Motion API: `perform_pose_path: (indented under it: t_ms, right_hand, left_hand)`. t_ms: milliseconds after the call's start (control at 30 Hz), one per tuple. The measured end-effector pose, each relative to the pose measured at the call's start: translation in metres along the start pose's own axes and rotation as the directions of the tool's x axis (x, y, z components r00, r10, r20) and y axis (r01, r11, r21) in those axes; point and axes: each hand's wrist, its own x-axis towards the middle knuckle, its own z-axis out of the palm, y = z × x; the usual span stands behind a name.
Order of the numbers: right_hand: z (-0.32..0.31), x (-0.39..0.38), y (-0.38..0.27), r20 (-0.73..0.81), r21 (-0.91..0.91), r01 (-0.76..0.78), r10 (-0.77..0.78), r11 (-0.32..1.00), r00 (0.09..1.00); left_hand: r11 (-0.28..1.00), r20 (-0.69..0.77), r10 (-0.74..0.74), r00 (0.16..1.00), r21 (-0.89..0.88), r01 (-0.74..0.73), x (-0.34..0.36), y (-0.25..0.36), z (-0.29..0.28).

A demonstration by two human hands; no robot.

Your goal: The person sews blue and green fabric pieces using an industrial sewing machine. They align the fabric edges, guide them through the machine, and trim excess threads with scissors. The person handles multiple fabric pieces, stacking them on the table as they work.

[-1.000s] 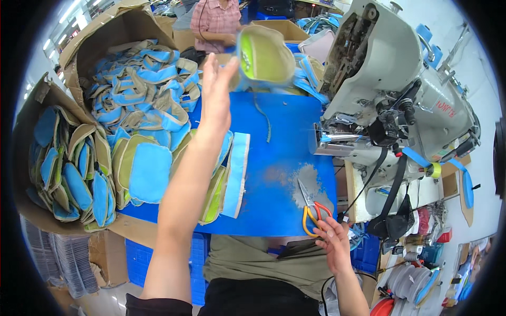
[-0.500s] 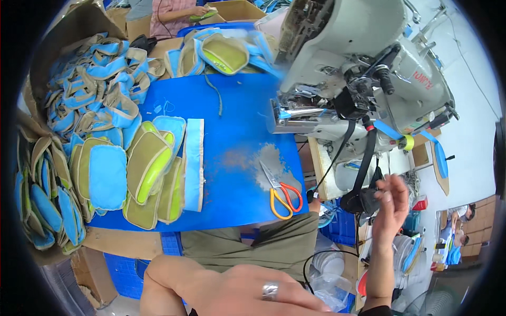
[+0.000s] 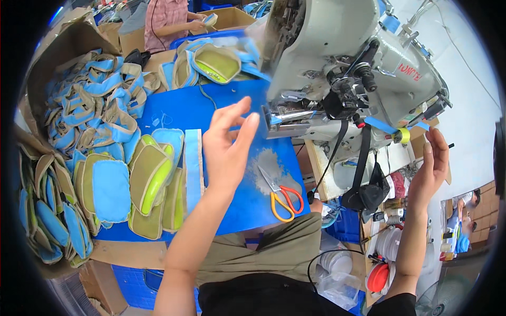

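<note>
My left hand point(image 3: 230, 147) is raised over the blue table mat point(image 3: 245, 197) with fingers bent and apart, holding nothing. My right hand point(image 3: 429, 163) is at the sewing machine's right, fingers loosely curved and empty, the tips near a blue strip point(image 3: 380, 125) beside a yellow roll point(image 3: 402, 134). Orange-and-red-handled scissors point(image 3: 284, 203) lie on the mat's front right. Stacked blue, olive and lime padded pieces point(image 3: 110, 190) lie left of my left hand, beside a flat blue band point(image 3: 194, 163). More pieces point(image 3: 217, 62) sit at the back of the mat.
The grey sewing machine point(image 3: 321, 39) stands at the right. Cardboard boxes at left hold looped strips point(image 3: 95, 100) and padded pieces point(image 3: 55, 221). A person in a pink shirt point(image 3: 166, 26) handles a piece behind the table. Two people point(image 3: 466, 208) are at the far right.
My left hand went from the back of the table down to the lower edge, then up to mid-table. My right hand moved up and rightward from beside the scissors to near the blue strip.
</note>
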Motion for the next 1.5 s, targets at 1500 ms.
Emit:
perform_pose_path:
  t_ms: [1500]
  right_hand:
    - [-0.07, 0.323, 0.177, 0.358, -0.263, -0.551, 0.611, 0.792, 0.707]
  left_hand:
    - [0.739, 0.17, -0.176, 0.97, -0.627, 0.244, -0.005, -0.039, 0.011]
